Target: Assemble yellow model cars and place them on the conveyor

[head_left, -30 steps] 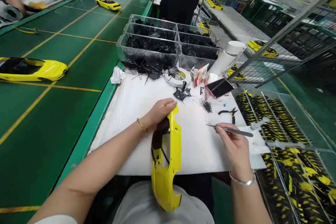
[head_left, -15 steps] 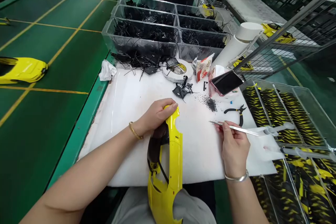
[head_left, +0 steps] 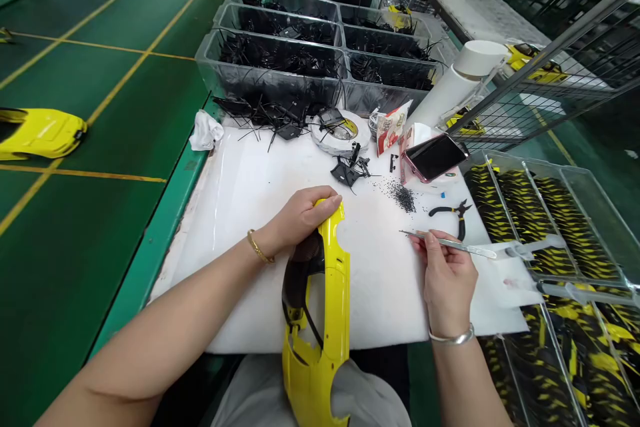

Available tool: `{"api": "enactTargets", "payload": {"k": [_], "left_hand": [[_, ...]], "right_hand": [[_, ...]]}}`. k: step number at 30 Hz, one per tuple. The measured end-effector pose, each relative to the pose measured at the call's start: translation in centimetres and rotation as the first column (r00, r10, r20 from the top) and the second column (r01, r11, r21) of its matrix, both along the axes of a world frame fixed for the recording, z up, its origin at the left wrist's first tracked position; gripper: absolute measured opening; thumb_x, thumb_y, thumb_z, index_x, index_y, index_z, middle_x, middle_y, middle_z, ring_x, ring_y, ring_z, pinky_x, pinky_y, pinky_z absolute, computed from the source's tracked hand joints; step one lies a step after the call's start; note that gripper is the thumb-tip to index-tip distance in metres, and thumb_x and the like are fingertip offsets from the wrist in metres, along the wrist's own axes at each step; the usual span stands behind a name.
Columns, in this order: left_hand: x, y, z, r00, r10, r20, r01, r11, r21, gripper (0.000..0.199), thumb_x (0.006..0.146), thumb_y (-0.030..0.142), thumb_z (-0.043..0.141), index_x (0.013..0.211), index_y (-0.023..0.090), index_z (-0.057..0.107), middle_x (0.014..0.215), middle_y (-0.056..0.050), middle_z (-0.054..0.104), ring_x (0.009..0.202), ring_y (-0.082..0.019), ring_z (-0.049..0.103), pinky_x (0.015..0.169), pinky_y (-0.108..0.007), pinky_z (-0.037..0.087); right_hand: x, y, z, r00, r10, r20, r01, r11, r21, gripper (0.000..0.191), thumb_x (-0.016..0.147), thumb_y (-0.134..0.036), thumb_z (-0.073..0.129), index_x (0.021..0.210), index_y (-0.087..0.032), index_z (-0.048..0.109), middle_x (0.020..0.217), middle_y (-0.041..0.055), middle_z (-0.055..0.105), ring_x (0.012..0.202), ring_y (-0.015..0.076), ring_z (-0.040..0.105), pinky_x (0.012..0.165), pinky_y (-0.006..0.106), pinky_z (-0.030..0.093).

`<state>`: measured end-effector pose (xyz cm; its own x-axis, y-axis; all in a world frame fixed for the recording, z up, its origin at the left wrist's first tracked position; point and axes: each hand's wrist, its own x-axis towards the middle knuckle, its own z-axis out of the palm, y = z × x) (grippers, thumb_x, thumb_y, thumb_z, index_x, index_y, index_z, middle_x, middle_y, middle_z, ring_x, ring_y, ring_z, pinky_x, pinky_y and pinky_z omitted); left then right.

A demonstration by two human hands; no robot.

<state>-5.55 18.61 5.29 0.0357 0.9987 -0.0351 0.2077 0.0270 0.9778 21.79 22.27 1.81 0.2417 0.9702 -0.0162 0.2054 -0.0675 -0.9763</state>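
My left hand (head_left: 310, 215) is closed round the upper end of a yellow toy car body (head_left: 336, 307), which stands on its side with its other end near my lap. Dark window plastic (head_left: 296, 273) shows along the body's left side. Between the thumb and fingers of my right hand (head_left: 447, 277) is a pair of metal tweezers (head_left: 457, 246), tips pointing left just above the white mat (head_left: 380, 280). Whether the tips pinch anything is too small to tell. A pile of tiny black pieces (head_left: 403, 197) lies beyond the tips, with black-handled cutting pliers (head_left: 457, 213) to its right.
Clear divided bins (head_left: 273, 77) of black parts stand at the back. Nearby are a tape roll (head_left: 340, 137), a phone (head_left: 434, 157) and a white bottle (head_left: 460, 77). Trays (head_left: 600, 213) of black-and-yellow parts and syringes (head_left: 535, 248) sit right; a green conveyor (head_left: 120, 213) runs left.
Both hands keep their holds and have hardly moved. The whole view has shifted very slightly; the tweezers and car body stay nearly where they were.
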Motion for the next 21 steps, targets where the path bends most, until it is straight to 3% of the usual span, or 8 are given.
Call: {"api": "enactTargets", "payload": {"k": [5,8,13,16,19,21], "left_hand": [[-0.1,0.1,-0.2,1.000,0.001,0.007,-0.001,1.000,0.010,0.040,0.091,0.049,0.043,0.080,0.015,0.060,0.076,-0.001,0.057,0.072,-0.015,0.050,0.067,-0.030,0.039],[0.0,0.3,-0.1,1.000,0.018,0.017,-0.018,0.999,0.036,0.035,0.090,0.046,0.046,0.084,0.015,0.062,0.077,-0.001,0.060,0.073,-0.015,0.052,0.069,-0.029,0.041],[0.0,0.1,0.6,0.993,-0.010,0.121,-0.025,0.957,0.288,0.027,0.090,0.030,0.048,0.105,0.014,0.063,0.101,-0.009,0.067,0.093,-0.017,0.061,0.083,-0.030,0.048],[-0.4,-0.3,1.6,0.993,-0.119,-0.008,0.113,0.912,0.396,0.024,0.090,0.034,0.055,0.100,0.017,0.069,0.101,-0.010,0.069,0.099,-0.019,0.061,0.096,-0.035,0.046],[-0.9,-0.6,2.8,0.939,-0.252,-0.235,0.324,0.876,0.356,0.018,0.083,0.037,0.068,0.080,0.020,0.074,0.100,-0.008,0.068,0.103,-0.022,0.059,0.109,-0.039,0.037],[-1.4,-0.7,3.4,0.900,-0.298,-0.319,0.400,0.856,0.328,0.017,0.081,0.036,0.070,0.074,0.021,0.074,0.108,-0.008,0.064,0.108,-0.023,0.056,0.113,-0.039,0.033]], "right_hand": [[0.2,0.1,-0.1,0.998,-0.009,-0.064,0.011,0.999,0.031,0.038,0.075,-0.046,0.080,0.095,-0.015,0.070,0.085,0.0050,0.072,0.078,0.0157,0.070,0.085,0.031,0.057],[-0.1,-0.8,1.0,0.987,-0.003,-0.164,0.018,0.996,0.092,0.034,0.075,-0.041,0.082,0.092,-0.015,0.070,0.086,0.0046,0.072,0.077,0.0136,0.071,0.081,0.025,0.058],[-3.1,-4.8,4.2,0.935,0.125,-0.332,-0.062,0.979,0.194,0.024,0.075,-0.031,0.083,0.087,-0.016,0.069,0.085,0.0038,0.073,0.077,0.0138,0.072,0.074,0.021,0.060],[-5.5,-7.3,4.9,0.875,0.284,-0.392,-0.199,0.949,0.244,0.018,0.076,-0.026,0.081,0.084,-0.017,0.068,0.085,0.0046,0.074,0.078,0.0165,0.073,0.073,0.025,0.062],[-7.5,-8.7,4.2,0.819,0.394,-0.417,-0.286,0.911,0.298,0.013,0.079,-0.023,0.078,0.086,-0.018,0.068,0.088,0.0048,0.074,0.082,0.0177,0.073,0.076,0.027,0.062],[-8.1,-9.1,3.5,0.806,0.399,-0.436,-0.287,0.909,0.301,0.011,0.082,-0.022,0.076,0.088,-0.018,0.068,0.089,0.0043,0.074,0.085,0.0173,0.073,0.079,0.027,0.062]]}}
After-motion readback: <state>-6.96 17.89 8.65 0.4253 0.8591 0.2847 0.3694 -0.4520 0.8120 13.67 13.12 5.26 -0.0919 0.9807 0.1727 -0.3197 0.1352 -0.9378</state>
